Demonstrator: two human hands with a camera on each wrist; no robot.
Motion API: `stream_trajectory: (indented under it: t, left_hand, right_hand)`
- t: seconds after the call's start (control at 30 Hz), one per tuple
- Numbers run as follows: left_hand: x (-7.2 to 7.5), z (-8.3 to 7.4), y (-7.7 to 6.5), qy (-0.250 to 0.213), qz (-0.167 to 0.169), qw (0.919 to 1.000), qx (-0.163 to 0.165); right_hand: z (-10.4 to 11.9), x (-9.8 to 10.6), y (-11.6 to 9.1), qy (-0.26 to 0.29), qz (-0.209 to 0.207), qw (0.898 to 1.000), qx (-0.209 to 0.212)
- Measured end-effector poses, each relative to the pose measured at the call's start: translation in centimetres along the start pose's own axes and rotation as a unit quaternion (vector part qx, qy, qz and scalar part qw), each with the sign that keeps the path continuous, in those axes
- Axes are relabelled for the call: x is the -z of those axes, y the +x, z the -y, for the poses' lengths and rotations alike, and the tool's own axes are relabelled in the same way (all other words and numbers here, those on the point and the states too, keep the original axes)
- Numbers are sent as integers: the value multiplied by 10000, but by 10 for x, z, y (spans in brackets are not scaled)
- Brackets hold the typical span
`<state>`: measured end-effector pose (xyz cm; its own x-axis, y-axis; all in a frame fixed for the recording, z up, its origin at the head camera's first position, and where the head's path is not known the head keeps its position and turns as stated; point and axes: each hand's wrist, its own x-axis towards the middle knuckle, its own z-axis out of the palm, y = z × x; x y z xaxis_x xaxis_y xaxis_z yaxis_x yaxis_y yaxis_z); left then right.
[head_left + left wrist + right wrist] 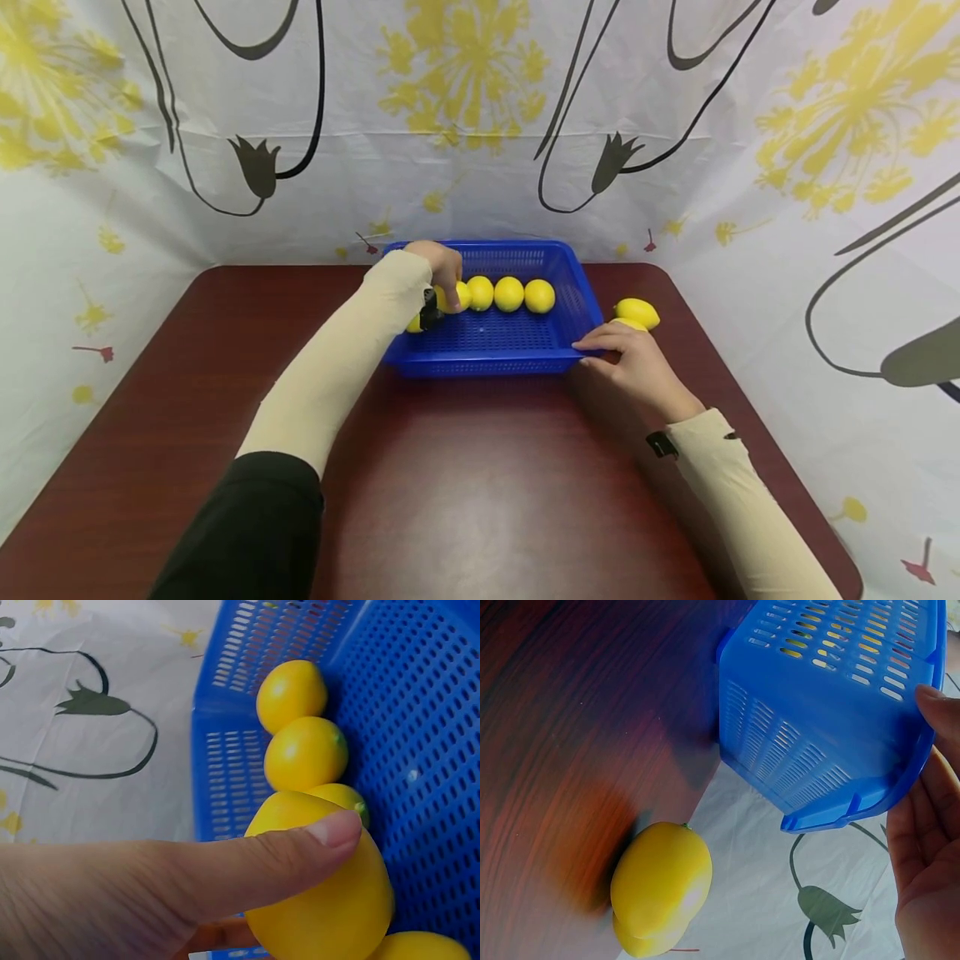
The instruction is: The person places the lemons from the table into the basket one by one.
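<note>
A blue perforated plastic basket [487, 357] stands at the far side of the table. Inside it, my left hand [442, 265] grips a lemon [322, 907], its thumb laid across the yellow skin and the other fingers mostly hidden behind. Several more lemons [509, 294] lie in a row along the basket's back part; another lemon [421, 947] shows at the bottom of the left wrist view. At the near right corner, my right hand [637, 367] pinches the basket's rim between thumb and fingers.
Two lemons [637, 312] sit on the dark red table [465, 492] just outside the basket's right side, near the right hand. A white patterned cloth [465, 183] hangs behind the table and along both sides.
</note>
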<state>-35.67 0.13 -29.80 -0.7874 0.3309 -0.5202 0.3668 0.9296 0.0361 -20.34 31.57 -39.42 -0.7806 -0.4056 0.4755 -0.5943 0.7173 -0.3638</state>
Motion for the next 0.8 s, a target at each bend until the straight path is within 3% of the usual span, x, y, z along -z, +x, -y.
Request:
stream_trajectory:
  t: [0.3,0.53,0.8]
  left_hand:
    - [-11,-13,16,-131,176,9997,138]
    - [-13,-19,6,40,272,9996,56]
    - [-16,-25,0,638,305,9975,87]
  right_hand:
    - [-2,0,1,106,-50,9999,44]
    - [-1,0,1,69,-88,9999,54]
    - [-2,-1,1,47,-98,9999,82]
